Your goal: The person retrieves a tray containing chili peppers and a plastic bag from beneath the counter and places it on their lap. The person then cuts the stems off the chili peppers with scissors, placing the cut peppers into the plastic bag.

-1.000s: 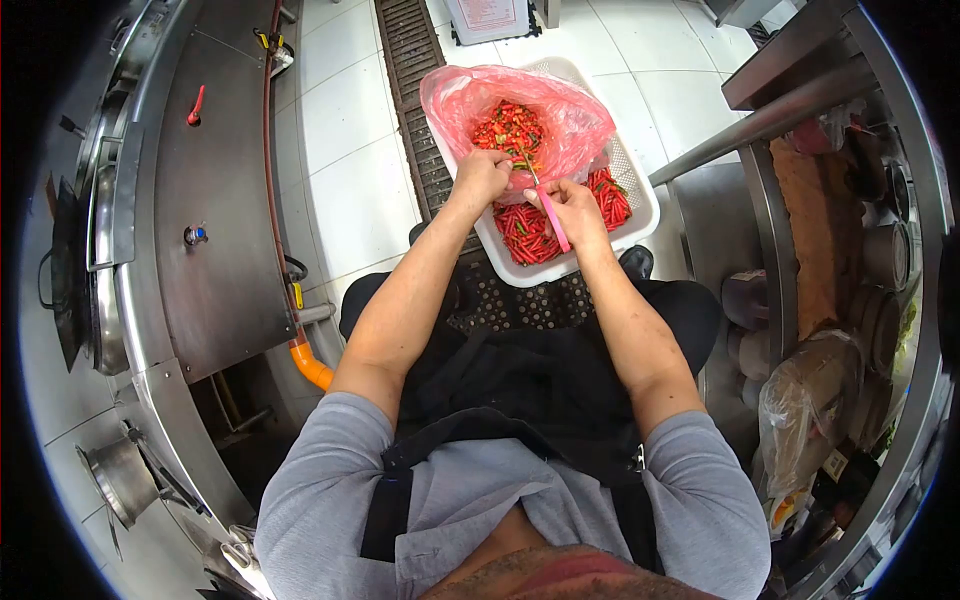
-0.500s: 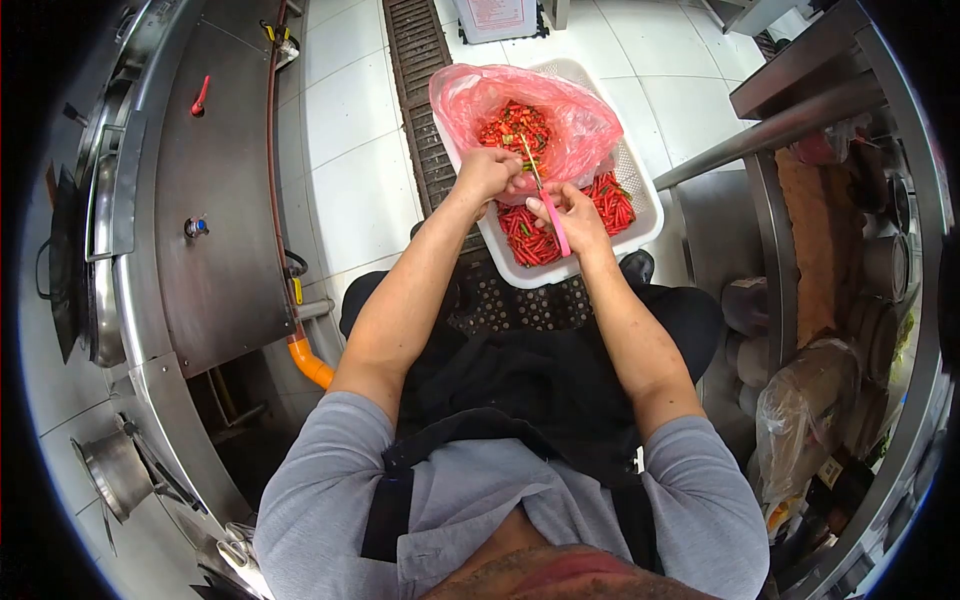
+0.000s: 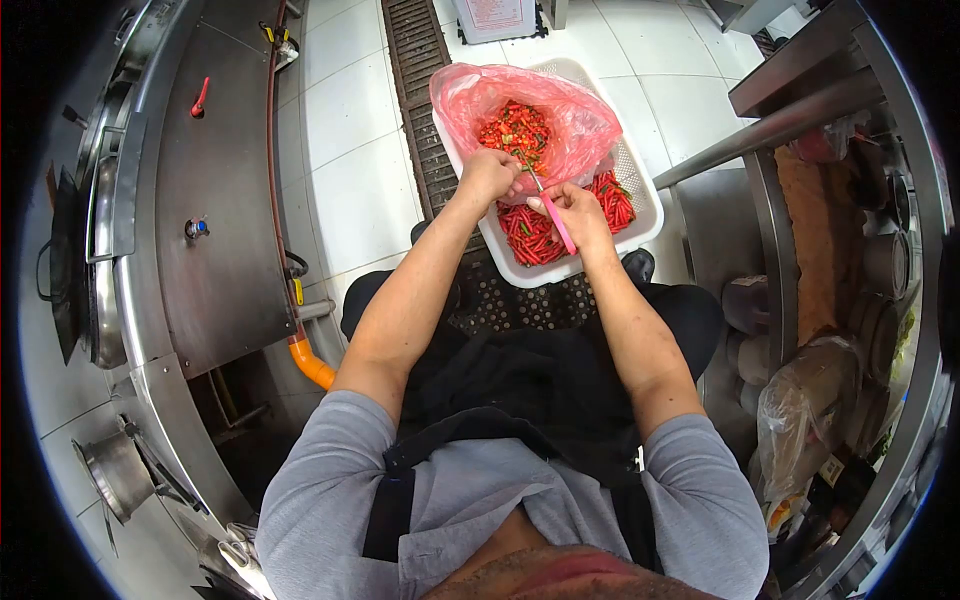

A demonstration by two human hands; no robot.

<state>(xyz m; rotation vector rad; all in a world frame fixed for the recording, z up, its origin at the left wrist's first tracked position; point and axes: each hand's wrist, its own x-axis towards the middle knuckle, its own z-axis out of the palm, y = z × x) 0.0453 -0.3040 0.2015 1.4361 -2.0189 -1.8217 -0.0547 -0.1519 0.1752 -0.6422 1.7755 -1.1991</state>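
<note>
My right hand is closed around scissors with pink handles, their blades pointing up and left over the bag. Close to the blades, my left hand is pinched on a small chili pepper, mostly hidden by the fingers. Under both hands, an open pink plastic bag holds cut red chili pieces with some green bits. It rests in a white plastic basket, where whole red chilies lie on the near side.
A floor drain grate runs left of the basket. A steel cabinet stands at left, with an orange pipe at its foot. Shelving with pans and bags is at right. A white container stands beyond the basket.
The scissors have turned slightly, their handles shifting a little to the right and their blades lower and closer together. My left hand has barely moved.
</note>
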